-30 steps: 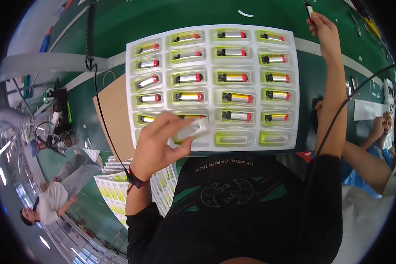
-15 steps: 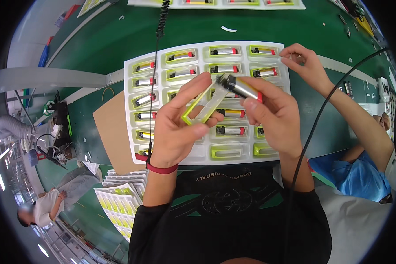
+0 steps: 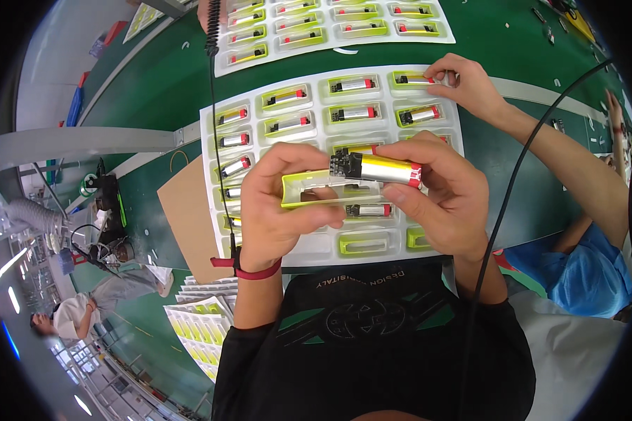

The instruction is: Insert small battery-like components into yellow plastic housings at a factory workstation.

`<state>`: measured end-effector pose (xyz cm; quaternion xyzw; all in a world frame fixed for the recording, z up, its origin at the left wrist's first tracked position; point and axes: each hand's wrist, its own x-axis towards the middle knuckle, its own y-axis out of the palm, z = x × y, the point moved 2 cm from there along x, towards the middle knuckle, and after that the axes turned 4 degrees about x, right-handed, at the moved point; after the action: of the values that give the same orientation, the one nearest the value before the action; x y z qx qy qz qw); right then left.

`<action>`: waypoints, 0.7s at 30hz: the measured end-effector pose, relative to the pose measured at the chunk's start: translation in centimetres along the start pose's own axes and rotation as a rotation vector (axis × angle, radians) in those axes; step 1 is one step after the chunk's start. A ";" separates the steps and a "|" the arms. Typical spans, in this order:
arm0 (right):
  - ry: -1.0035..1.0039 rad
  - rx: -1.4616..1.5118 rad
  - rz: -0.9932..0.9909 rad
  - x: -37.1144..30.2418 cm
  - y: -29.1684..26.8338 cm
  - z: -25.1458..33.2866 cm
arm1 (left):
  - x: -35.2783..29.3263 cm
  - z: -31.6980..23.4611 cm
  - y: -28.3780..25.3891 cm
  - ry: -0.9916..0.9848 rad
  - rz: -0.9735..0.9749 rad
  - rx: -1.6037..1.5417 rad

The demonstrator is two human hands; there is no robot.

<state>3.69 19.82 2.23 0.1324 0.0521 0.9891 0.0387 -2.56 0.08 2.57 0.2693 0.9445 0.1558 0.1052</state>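
Note:
My left hand [image 3: 263,214] holds a lime-green and clear plastic case [image 3: 287,194] between thumb and fingers, its long opening facing up. Pinched in my right hand [image 3: 448,196] is a silver cylindrical battery cell [image 3: 383,170] with a black end and a red end. The cell lies nearly level, just above the right part of the case; whether they touch, I cannot tell. Beneath both hands is a white moulded tray [image 3: 309,247] with rows of compartments. Most visible ones hold a green case with a cell; a near compartment has a case [image 3: 363,243] without a cell.
A co-worker's hand [image 3: 470,85] reaches to the tray's far right compartment. Beyond lies another filled tray [image 3: 333,48], with a hand [image 3: 203,15] at its left. A black cord [image 3: 213,84] hangs at left, a black cable [image 3: 510,193] at right. Stacked trays [image 3: 198,330] stand lower left.
The cell has swung from tilted to nearly level, and the case has turned level as well. The far tray shows more fully and nearer. The co-worker's hand has shifted left onto the corner compartment.

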 end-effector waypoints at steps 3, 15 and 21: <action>-0.005 0.001 -0.061 -0.1 -0.2 0.2 | 0.0 0.1 -0.3 -0.009 -0.096 0.198; -0.057 -0.065 -0.055 -0.3 -0.8 0.7 | 1.0 0.5 0.4 0.084 -0.030 0.369; -0.027 -0.069 0.029 -0.3 -1.1 1.0 | 0.8 -0.1 0.7 0.046 0.040 0.345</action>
<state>4.28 20.99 3.01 0.1448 0.0154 0.9889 0.0297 -2.95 1.10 2.87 0.2986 0.9538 -0.0005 0.0326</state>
